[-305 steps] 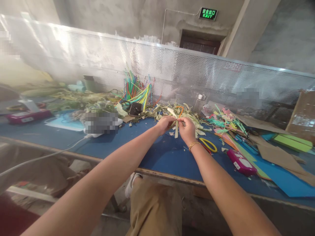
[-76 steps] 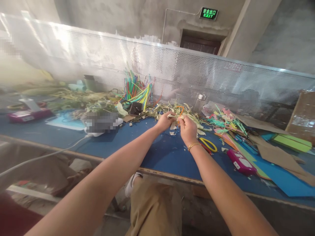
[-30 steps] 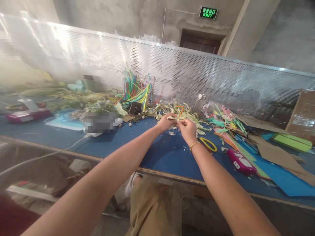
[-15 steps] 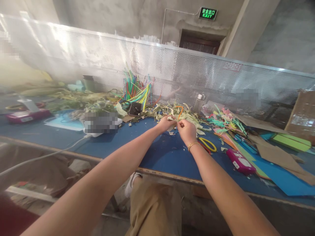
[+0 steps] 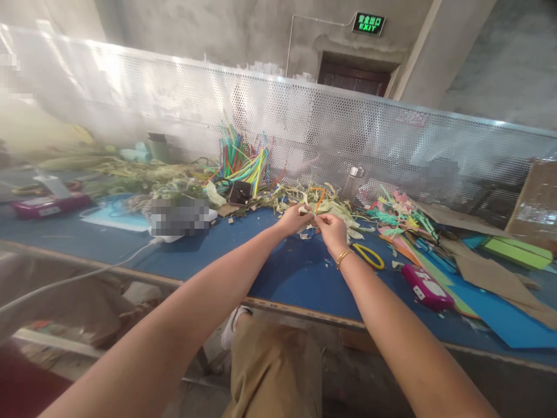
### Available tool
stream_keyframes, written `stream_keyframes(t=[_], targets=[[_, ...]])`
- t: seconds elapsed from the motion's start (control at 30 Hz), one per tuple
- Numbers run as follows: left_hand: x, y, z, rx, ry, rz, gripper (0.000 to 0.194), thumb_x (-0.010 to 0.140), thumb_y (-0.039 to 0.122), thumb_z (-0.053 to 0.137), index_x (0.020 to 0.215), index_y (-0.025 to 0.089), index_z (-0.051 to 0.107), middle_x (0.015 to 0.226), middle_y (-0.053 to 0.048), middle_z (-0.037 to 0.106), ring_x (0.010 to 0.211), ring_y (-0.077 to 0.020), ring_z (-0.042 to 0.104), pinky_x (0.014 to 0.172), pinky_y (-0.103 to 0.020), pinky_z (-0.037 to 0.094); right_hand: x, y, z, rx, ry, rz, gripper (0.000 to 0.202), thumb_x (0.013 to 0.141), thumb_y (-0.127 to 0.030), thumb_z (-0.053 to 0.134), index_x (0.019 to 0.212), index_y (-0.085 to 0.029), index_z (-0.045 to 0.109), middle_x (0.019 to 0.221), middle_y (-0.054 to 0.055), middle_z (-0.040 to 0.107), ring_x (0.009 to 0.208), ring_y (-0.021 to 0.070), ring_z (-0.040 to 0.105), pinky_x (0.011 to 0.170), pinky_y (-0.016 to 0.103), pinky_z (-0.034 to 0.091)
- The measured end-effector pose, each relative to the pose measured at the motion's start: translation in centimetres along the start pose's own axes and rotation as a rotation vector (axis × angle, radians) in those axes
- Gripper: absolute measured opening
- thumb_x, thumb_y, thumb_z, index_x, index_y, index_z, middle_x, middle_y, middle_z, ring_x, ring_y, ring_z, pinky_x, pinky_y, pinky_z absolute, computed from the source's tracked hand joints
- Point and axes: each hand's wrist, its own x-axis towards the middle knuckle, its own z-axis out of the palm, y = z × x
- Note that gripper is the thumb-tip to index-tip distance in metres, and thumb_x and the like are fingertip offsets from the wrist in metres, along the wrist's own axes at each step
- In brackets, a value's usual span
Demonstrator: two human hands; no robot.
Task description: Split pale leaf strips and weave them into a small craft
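Over the near side of a heap of pale green, dry-looking leaves [image 5: 337, 210], my two hands meet at the fingertips. My left hand [image 5: 294, 222] is closed in a pinch, and a pale leaf strip [image 5: 303, 210] shows at its fingers. Thumb and forefinger of my right hand [image 5: 332, 233] pinch what looks like the same strip; its far end is hidden by the fingers. An orange strip [image 5: 321, 200] sticks up from the leaves just behind them. Beside my right wrist lies a yellow loop [image 5: 369, 255].
Colourful thin rods [image 5: 243, 157] stand bunched at the back. Right of me are a magenta box [image 5: 427, 287], blue sheets [image 5: 505, 313], cardboard and paper flowers [image 5: 398, 206]. A glass bottle [image 5: 353, 183] stands behind the leaves. Leftward, a white cable [image 5: 108, 268] crosses the table edge.
My right hand has turned slightly at the wrist, its fingers shifting a little against the left ones. The left hand stays nearly still.
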Motion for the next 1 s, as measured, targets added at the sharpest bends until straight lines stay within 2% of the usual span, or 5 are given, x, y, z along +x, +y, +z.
stream_keyframes(t=[0.1, 0.27, 0.47, 0.8, 1.0], targets=[[0.1, 0.0, 0.0, 0.02, 0.014, -0.013, 0.014, 0.072, 0.03, 0.062, 0.072, 0.016, 0.058, 0.059, 0.001, 0.06, 0.052, -0.0098, 0.05, 0.05, -0.021, 0.036, 0.0, 0.1, 0.0, -0.021, 0.017, -0.023, 0.022, 0.07, -0.041, 0.063, 0.072, -0.02, 0.066, 0.063, 0.003, 0.069, 0.063, 0.0201, 0.065, 0.054, 0.029, 0.05], [-0.1, 0.3, 0.1, 0.004, -0.026, -0.047, 0.015, 0.072, 0.029, 0.064, 0.07, 0.016, 0.059, 0.052, 0.003, 0.055, 0.047, -0.0091, 0.046, 0.048, -0.021, 0.034, -0.5, -1.1, -0.7, -0.381, 0.075, -0.17, 0.018, 0.073, -0.035, 0.059, 0.062, -0.021, 0.063, 0.057, 0.001, 0.065, 0.053, 0.0162, 0.058, 0.053, 0.026, 0.041], [-0.4, 0.3, 0.2, -0.021, -0.066, -0.059, 0.014, 0.071, 0.029, 0.064, 0.07, 0.016, 0.058, 0.047, 0.005, 0.049, 0.043, -0.0085, 0.042, 0.047, -0.022, 0.032, -1.0, -2.1, -1.0, -0.669, 0.06, -0.281, 0.018, 0.077, -0.029, 0.056, 0.063, -0.021, 0.064, 0.061, 0.002, 0.066, 0.058, 0.0161, 0.058, 0.053, 0.025, 0.033], [-0.1, -0.1, 0.0, -0.008, -0.049, -0.063, 0.016, 0.072, 0.033, 0.061, 0.069, 0.018, 0.055, 0.046, 0.006, 0.045, 0.043, -0.0089, 0.039, 0.045, -0.021, 0.03, -1.1, -2.5, -1.0, -0.854, 0.019, -0.397, 0.023, 0.083, -0.028, 0.051, 0.068, -0.022, 0.066, 0.067, 0.004, 0.066, 0.062, 0.0161, 0.055, 0.055, 0.026, 0.027], [-0.2, 0.1, -0.1, 0.073, -0.026, -0.062, 0.013, 0.072, 0.03, 0.06, 0.072, 0.018, 0.055, 0.051, 0.006, 0.049, 0.048, -0.0089, 0.043, 0.051, -0.021, 0.034, -1.4, -2.9, -0.8, -0.801, -0.002, -0.33, 0.021, 0.083, -0.029, 0.051, 0.074, -0.021, 0.068, 0.07, 0.005, 0.068, 0.065, 0.0167, 0.059, 0.057, 0.026, 0.031]])
